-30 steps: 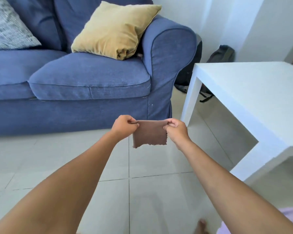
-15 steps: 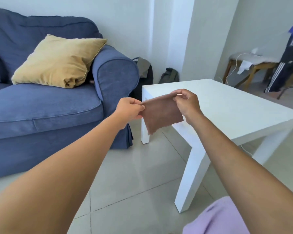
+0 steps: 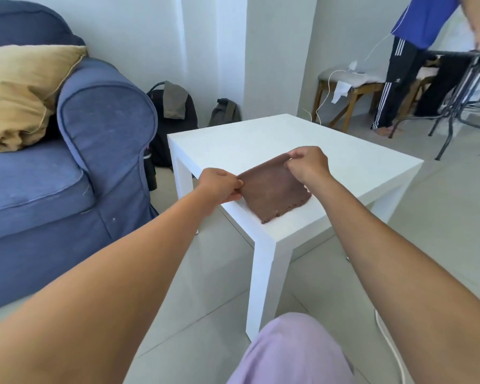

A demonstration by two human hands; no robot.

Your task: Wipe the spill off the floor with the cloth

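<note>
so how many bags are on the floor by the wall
2. A black backpack sits right beside the sofa arm, and a smaller grey bag stands against the wall behind the white table. More could be hidden behind the sofa.

Sofa (image 3: pixel 67 173) cut off left

A plain brown cloth (image 3: pixel 272 189) lies against a white table (image 3: pixel 344 162), beside a blue sofa (image 3: pixel 103 139) with a mustard-yellow cushion (image 3: pixel 20 92). The floor (image 3: pixel 205 286) is pale grey tile. In the background, a person wears a blue top (image 3: pixel 424 20) and black trousers (image 3: pixel 394 79) with white side stripes.
</note>
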